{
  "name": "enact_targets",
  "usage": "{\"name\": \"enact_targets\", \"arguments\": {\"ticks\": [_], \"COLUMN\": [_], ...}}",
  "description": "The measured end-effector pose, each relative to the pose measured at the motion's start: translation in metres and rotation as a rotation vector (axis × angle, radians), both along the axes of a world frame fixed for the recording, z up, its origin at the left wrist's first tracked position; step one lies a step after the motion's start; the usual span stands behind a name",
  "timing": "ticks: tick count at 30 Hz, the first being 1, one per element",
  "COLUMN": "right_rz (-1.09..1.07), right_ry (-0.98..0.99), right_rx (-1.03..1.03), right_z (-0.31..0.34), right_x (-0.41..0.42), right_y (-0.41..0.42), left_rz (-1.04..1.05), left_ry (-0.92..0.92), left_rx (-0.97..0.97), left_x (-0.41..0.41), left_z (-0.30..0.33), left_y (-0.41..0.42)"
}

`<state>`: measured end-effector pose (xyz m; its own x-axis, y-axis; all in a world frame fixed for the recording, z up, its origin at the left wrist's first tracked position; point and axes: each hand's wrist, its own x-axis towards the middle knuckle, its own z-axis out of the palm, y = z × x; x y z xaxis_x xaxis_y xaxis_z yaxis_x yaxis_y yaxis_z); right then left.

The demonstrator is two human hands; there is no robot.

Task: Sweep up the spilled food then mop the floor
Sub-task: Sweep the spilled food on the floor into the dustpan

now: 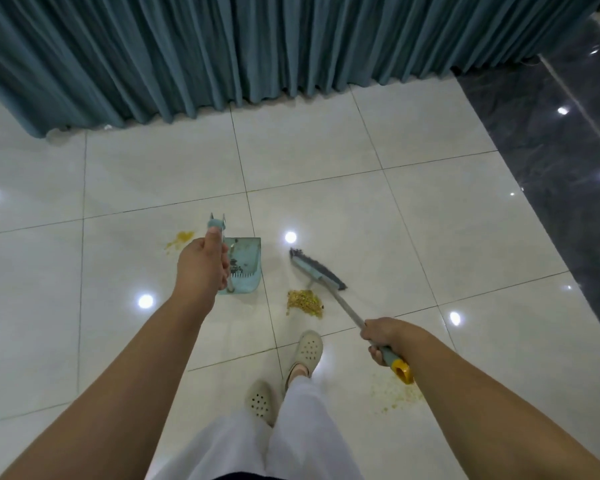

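Note:
My left hand [203, 265] grips the upright handle of a light blue dustpan [245, 265], whose tray hangs just above the white tile floor. My right hand [383, 339] is closed around the broom handle near its yellow end cap. The broom head [317, 270] rests on the floor to the right of the dustpan. A heap of yellowish spilled food [304, 303] lies between them, just in front of the broom head. A yellow smear [180, 238] marks the tile left of the dustpan. Scattered crumbs [395, 393] lie under my right wrist.
A teal curtain [222, 53] hangs to the floor across the back. Dark glossy tiles [551, 150] border the white tiles at the right. My feet in pale clogs [284, 375] stand just behind the food heap.

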<state>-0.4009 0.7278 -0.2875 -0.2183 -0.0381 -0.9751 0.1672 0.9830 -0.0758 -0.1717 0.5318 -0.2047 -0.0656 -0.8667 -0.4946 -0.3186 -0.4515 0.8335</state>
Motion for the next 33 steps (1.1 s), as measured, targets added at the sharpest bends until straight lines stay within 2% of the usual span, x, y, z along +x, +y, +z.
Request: {"name": "enact_targets", "arguments": {"ticks": [4,8,17,24,29,33], "right_rz": [0.029,0.013,-0.375,-0.856,-1.103,-1.244], "right_ry": [-0.076,-0.056,-0.177,-0.328,-0.297,-0.183], "right_rx": [-0.014,-0.057,-0.086,-0.172,-0.237,-0.268], "right_z": [0.029,0.043,0.013,0.023,0.023,0.024], "right_x": [-0.036,-0.064,-0.116,-0.194,-0.240,-0.266], "right_y": [0.005,0.011,0.010,0.040,0.064,0.077], "left_rz": [0.001,-0.001,-0.063,-0.130,-0.154,-0.157], "left_ry": [0.000,-0.009,0.011,0.056,0.057,0.068], "left_rx": [0.009,-0.004,0.003,-0.001,-0.009,0.014], "left_x": [-0.036,-0.073,-0.158,-0.221,-0.253,-0.268], "left_z": [0.002,0.003,0.002,0.001,-0.006,-0.011], "left_y": [-0.008,-0.019,-0.044,-0.052,-0.055,-0.059]}}
